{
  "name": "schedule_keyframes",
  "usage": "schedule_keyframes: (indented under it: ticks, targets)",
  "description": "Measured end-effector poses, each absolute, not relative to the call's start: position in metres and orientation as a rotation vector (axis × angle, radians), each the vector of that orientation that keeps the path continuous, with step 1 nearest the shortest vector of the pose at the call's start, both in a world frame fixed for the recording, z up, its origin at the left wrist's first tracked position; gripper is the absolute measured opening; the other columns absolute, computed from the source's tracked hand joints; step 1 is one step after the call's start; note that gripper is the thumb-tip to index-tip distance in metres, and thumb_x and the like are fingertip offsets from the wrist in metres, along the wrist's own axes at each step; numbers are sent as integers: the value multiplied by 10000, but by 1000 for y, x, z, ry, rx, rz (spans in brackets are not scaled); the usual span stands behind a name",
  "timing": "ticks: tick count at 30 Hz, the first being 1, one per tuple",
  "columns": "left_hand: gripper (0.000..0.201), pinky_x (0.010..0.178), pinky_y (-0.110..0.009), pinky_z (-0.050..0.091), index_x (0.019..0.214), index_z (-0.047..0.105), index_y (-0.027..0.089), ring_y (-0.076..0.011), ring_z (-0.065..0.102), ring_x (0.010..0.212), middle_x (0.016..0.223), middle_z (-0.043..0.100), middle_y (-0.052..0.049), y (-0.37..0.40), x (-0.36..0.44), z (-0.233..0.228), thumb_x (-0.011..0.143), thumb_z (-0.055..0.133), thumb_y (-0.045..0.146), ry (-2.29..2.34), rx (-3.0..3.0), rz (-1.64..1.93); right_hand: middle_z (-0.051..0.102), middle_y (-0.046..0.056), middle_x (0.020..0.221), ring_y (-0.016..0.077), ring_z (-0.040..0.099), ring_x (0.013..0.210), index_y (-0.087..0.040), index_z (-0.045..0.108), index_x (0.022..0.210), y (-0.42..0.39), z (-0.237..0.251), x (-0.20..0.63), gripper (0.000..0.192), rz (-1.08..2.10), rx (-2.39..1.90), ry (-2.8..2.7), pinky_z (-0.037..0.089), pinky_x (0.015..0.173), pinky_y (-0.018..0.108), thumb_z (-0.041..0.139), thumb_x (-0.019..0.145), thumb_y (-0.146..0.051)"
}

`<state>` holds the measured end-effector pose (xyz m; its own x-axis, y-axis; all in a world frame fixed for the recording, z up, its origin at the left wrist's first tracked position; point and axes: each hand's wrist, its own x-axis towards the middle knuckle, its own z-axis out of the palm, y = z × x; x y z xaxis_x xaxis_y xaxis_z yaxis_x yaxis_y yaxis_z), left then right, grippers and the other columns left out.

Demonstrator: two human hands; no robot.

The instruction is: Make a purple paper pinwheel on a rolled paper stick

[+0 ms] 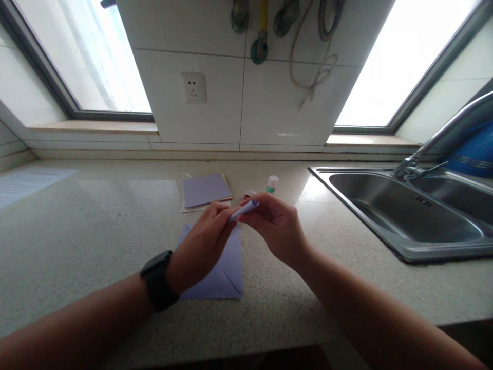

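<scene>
Meeting above the folded sheet (227, 267), left hand (204, 241) and right hand (275, 223) pinch a rolled paper (244, 209) with closed fingers.

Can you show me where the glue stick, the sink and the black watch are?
Green-capped white glue stick (271, 183), head view, on its white body.
Shiny steel sink (419, 250), head view, on its front rim.
Black wristwatch (157, 280), head view, on its band.

Steel sink (408, 252) at right — wall socket (193, 88), glue stick (271, 183) behind.
</scene>
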<state>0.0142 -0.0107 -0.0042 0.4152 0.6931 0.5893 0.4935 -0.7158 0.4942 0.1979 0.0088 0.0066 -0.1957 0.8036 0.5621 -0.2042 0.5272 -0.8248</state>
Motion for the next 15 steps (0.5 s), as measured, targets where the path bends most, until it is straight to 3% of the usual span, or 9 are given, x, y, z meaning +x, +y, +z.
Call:
schedule_keyframes:
  ticks: [9,15]
  targets:
    - [125,833,-338,477,1119,603,214,-166,590,917,1029,652,-25,-10,13,2,1003,586,257,1076,2221,1173,761,-24,824,131,706,781,-225,739,836,11,8,202,169,959,-656,-1503,585,758,283,854,723,-175]
    - [110,759,-277,493,1075,621,221,-126,592,845,945,652,8,-4,8,11,989,624,290,768,1937,979,751,-28,795,117,691,757,-224,758,812,9,14,209,158,1000,-648,-1583,562,740,267,857,710,-155]
